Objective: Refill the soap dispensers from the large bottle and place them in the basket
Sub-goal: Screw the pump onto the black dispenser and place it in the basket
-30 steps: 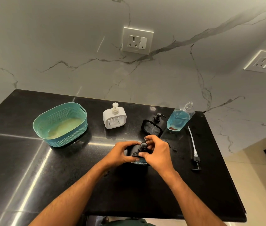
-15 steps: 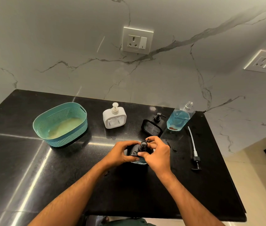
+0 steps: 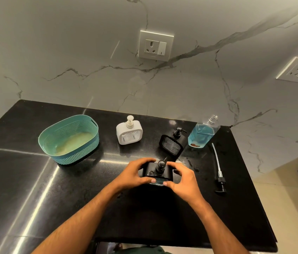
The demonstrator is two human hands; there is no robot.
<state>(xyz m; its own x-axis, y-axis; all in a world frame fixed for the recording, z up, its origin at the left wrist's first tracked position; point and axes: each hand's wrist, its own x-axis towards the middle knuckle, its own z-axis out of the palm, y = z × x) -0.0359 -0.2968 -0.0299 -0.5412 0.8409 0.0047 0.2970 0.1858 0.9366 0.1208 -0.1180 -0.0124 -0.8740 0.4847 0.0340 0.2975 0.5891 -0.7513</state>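
On the black countertop, left hand and right hand both clasp the black soap dispenser. Pump head on. Teal basket well apart to the left

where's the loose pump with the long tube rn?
In the head view, the loose pump lies flat on the black counter at the right, just right of the right hand and in front of the large blue-liquid bottle.

On the countertop: basket toward the left edge; one dispenser right of it near the back edge; second dispenser further right; large bottle at the back right corner; pump tube along the right edge; third dispenser mid-counter, between left hand and right hand.
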